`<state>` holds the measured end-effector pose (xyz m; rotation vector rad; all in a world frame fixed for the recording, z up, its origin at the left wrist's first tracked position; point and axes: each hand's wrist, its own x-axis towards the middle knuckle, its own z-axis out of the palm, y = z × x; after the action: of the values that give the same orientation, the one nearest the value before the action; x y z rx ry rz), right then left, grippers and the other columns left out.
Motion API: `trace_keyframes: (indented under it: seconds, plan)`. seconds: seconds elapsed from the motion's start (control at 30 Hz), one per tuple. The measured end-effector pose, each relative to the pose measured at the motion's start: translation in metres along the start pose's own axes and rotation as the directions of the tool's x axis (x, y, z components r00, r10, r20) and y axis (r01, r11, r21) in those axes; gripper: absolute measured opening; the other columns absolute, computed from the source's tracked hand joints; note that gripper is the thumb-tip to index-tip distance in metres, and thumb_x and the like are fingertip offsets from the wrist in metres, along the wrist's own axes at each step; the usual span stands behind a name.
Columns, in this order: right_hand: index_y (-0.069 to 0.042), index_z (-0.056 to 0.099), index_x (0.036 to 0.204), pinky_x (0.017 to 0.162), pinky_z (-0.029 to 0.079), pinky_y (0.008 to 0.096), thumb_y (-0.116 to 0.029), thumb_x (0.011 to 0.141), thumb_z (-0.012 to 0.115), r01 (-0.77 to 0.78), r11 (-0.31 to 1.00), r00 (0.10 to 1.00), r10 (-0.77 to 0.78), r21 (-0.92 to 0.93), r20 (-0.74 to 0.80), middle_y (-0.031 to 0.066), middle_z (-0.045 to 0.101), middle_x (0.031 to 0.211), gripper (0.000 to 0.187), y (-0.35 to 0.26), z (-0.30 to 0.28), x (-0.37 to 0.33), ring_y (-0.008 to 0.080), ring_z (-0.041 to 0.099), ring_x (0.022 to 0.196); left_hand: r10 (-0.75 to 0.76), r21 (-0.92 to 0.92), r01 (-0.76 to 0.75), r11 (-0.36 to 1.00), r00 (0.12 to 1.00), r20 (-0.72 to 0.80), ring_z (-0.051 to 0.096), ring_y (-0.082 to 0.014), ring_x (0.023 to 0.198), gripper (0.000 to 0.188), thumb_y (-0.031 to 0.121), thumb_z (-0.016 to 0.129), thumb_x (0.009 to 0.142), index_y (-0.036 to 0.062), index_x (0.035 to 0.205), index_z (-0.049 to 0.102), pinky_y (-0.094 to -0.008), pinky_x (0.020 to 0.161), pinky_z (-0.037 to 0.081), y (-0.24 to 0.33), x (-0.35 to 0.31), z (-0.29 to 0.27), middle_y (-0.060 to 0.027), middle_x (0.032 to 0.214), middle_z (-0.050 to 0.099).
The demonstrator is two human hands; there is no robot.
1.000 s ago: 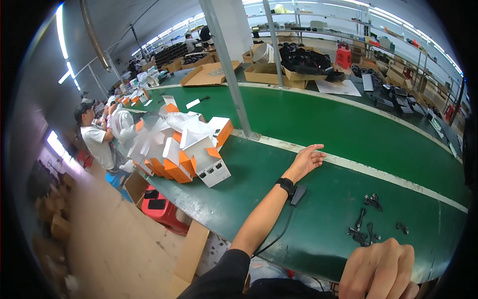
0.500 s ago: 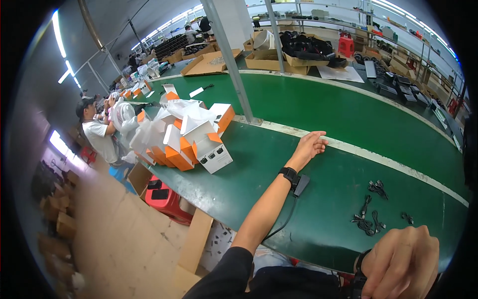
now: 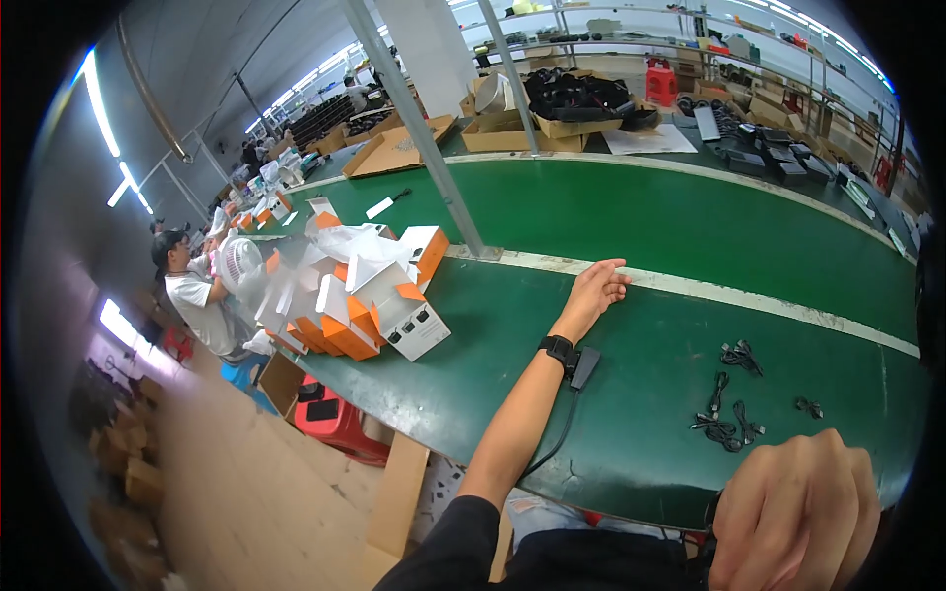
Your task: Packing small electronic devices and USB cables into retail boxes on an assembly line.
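1. Since the earlier frame, the pile of orange-and-white boxes [image 3: 360, 295] sits a little nearer along the green conveyor belt [image 3: 680, 227], while the left arm stays stretched out across the belt in much the same pose.
2. Left hand [image 3: 594, 289] lies released, fingers loosely extended and resting on the belt beside its white stripe; it grasps nothing. A black wristband [image 3: 558, 348] circles the wrist, with a small black tag and cord [image 3: 581, 369] trailing back toward the body.
3. Right hand [image 3: 796, 512] is clenched into a loose fist at the near edge of the belt, back of the hand up; whether anything is inside it cannot be told.
4. Small black cables [image 3: 727, 414] lie scattered on the belt between the two hands, near the right fist and well apart from the left hand.
5. Box pile stands well to the left of the outstretched hand, not touching it, with a seated person in a white shirt [image 3: 197, 300] beyond it.
6. Judging from this posture, a clean pick of the nearest box would call for keeping the left palm flat and low, letting the box come within reach, and closing on its sides rather than its open flaps.
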<state>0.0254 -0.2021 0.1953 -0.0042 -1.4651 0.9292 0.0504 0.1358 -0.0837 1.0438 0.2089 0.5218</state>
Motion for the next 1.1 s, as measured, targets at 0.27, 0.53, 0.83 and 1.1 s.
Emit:
trace_keyframes:
  seconds: [0.27,0.53,0.83,1.1]
  plan:
    - [-0.005,0.080,0.099,0.053,0.047,0.0243,-0.002,0.091,0.079,0.072,0.996,0.997,-0.071,-0.048,0.035,0.0116,0.080,0.104,0.009,-0.007,-0.009,0.001,0.0151,0.054,0.060,0.010,0.013,-0.010,1.000,1.000,0.008,0.064,-0.0145,0.095,0.039,0.026,0.053,0.114,-0.0001,0.142,0.056,-0.0317,0.089,0.055,0.001,0.000,-0.003,-0.0109,0.112,0.070]
    - [0.006,0.070,0.084,0.054,0.058,0.0343,0.002,0.095,0.066,0.180,0.978,0.983,-0.174,-0.106,0.065,0.0198,0.076,0.091,0.012,-0.030,-0.033,-0.058,0.0236,0.064,0.059,0.018,0.029,-0.018,0.999,1.000,-0.010,0.064,-0.0149,0.094,0.040,0.026,0.054,0.113,-0.0018,0.142,0.056,-0.0316,0.088,0.055,0.001,0.000,0.000,-0.0118,0.112,0.070]
    - [0.004,0.047,0.042,0.030,0.053,0.0347,0.031,0.076,0.055,0.296,0.955,0.954,-0.296,-0.010,-0.048,0.0229,0.064,0.056,0.044,-0.039,-0.037,-0.125,0.0275,0.053,0.031,0.019,0.019,-0.019,1.000,1.000,-0.006,0.065,-0.0148,0.093,0.038,0.023,0.053,0.114,-0.0021,0.141,0.056,-0.0312,0.087,0.056,0.000,0.002,0.006,-0.0117,0.110,0.070]
    - [0.008,0.055,0.045,0.034,0.054,0.0345,0.030,0.064,0.071,0.240,0.971,0.971,-0.240,-0.023,-0.003,0.0197,0.065,0.055,0.033,-0.026,-0.023,-0.047,0.0246,0.057,0.036,0.025,0.029,-0.024,0.999,1.000,-0.009,0.065,-0.0150,0.094,0.036,0.022,0.053,0.113,-0.0012,0.141,0.057,-0.0314,0.087,0.056,0.001,0.000,0.001,-0.0113,0.110,0.071]
